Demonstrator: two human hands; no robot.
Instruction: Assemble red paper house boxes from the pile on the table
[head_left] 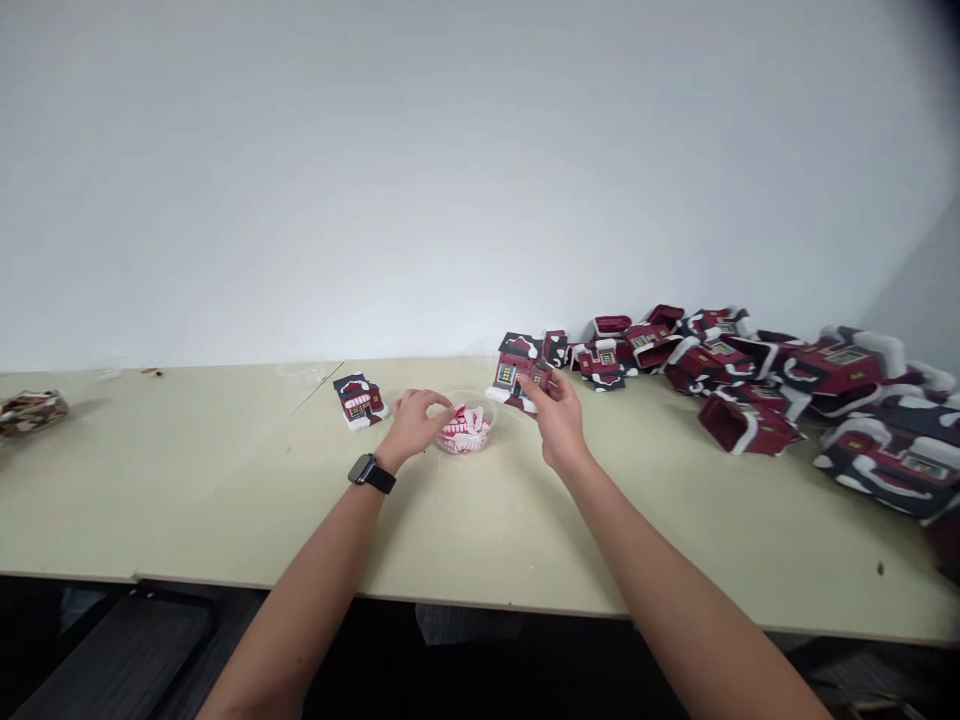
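My left hand, with a dark watch on its wrist, reaches into a clear bowl of red-and-white wrapped sweets, fingers curled over them. What it grips, if anything, is hidden. My right hand holds a small dark red house-shaped paper box by its lower edge, just behind the bowl. Another such box lies flat on the table to the left of my left hand.
A large heap of the same red, black and white house boxes covers the right part of the pale green table. A brownish packet lies at the far left. A white wall stands behind the table.
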